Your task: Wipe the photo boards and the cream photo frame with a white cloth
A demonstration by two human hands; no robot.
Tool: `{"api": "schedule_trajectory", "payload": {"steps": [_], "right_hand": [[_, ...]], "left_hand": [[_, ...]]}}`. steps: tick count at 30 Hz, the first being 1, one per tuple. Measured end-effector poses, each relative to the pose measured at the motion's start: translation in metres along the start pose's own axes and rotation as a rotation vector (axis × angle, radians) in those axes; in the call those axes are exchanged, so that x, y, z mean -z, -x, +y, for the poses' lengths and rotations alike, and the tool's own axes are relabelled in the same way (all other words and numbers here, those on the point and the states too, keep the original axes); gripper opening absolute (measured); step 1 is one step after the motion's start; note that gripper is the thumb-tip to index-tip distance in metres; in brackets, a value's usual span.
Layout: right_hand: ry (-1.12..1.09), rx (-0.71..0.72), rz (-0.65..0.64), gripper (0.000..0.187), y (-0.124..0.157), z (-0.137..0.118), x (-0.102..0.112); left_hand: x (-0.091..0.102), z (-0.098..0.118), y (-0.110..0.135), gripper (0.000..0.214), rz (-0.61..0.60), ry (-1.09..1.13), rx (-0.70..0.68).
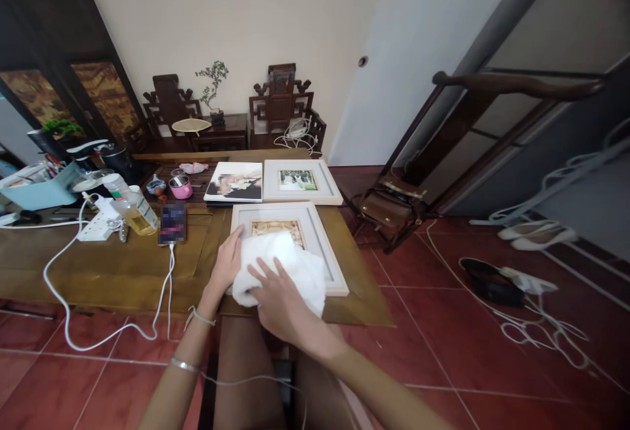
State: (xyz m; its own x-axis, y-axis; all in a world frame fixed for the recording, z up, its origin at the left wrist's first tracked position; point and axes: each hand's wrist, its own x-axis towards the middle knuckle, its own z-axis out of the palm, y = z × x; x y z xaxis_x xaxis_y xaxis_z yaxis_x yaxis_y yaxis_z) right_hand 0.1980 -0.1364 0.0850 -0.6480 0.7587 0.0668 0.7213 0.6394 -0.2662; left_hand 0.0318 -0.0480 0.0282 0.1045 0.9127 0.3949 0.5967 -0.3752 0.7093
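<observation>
A white-framed picture (315, 233) lies flat on the wooden table (123, 266) right in front of me. A white cloth (300, 266) is spread over its near half. My right hand (278, 299) lies on the cloth with fingers stretched out flat. My left hand (227, 262) rests on the frame's left edge beside the cloth, fingers extended. Two bracelets circle my left forearm.
Behind the near frame lie a second white frame (300, 182) and a photo print (235, 182). A phone (172, 223) on a white cable, a bottle (132, 207), a power strip (96, 226) and a pink pot (180, 187) sit to the left. Cables and shoes litter the red tile floor to the right.
</observation>
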Motion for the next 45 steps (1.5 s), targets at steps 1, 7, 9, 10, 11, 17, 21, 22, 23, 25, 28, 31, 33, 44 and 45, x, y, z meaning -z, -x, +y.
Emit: {"api": "schedule_trajectory", "payload": {"steps": [1,7,9,10,11,17,21,22,23,25,28,31,33,44,45], "right_hand": [[0.011,-0.008,0.004,0.037,-0.007,0.0,-0.003],[0.175,-0.142,-0.017,0.037,-0.052,0.046,0.0],[0.241,-0.13,-0.001,0.038,-0.069,0.064,0.007],[0.258,-0.114,0.0,0.037,-0.075,0.071,0.01],[0.267,-0.095,-0.006,0.037,-0.08,0.075,0.012],[0.211,0.13,-0.079,0.038,-0.051,0.057,0.008],[0.082,0.229,-0.12,0.04,-0.015,0.039,0.012],[0.061,0.218,-0.121,0.042,-0.012,0.037,0.013],[0.053,0.196,-0.126,0.043,-0.012,0.037,0.014],[0.073,0.133,-0.128,0.042,-0.022,0.04,0.013],[0.169,0.042,-0.061,0.039,-0.052,0.055,0.008],[0.268,-0.016,0.02,0.039,-0.084,0.074,0.004],[0.3,-0.034,0.044,0.037,-0.1,0.085,0.005],[0.354,-0.198,0.064,0.038,-0.073,0.137,0.025],[0.364,-0.232,0.062,0.039,-0.062,0.144,0.031]], "left_hand": [[0.001,0.0,0.0,0.043,-0.001,-0.003,0.002],[-0.002,-0.003,0.001,0.043,-0.086,-0.039,-0.087],[-0.003,-0.004,0.001,0.044,-0.096,-0.053,-0.111],[-0.004,-0.004,0.001,0.044,-0.092,-0.056,-0.117],[-0.004,-0.003,0.001,0.045,-0.083,-0.057,-0.117],[0.001,0.004,0.0,0.049,-0.044,-0.025,-0.073],[0.003,0.008,0.0,0.048,-0.04,-0.021,-0.049],[0.003,0.009,0.0,0.048,-0.042,-0.023,-0.047],[0.002,0.008,0.0,0.047,-0.046,-0.026,-0.046],[0.001,0.005,0.0,0.046,-0.055,-0.031,-0.047],[-0.003,-0.003,0.0,0.046,-0.062,-0.051,-0.086],[-0.007,-0.01,0.001,0.05,-0.065,-0.081,-0.121],[-0.009,-0.014,0.001,0.054,-0.069,-0.099,-0.119],[-0.011,-0.017,0.004,0.061,-0.15,-0.086,-0.072],[-0.011,-0.016,0.005,0.061,-0.148,-0.092,-0.068]]}}
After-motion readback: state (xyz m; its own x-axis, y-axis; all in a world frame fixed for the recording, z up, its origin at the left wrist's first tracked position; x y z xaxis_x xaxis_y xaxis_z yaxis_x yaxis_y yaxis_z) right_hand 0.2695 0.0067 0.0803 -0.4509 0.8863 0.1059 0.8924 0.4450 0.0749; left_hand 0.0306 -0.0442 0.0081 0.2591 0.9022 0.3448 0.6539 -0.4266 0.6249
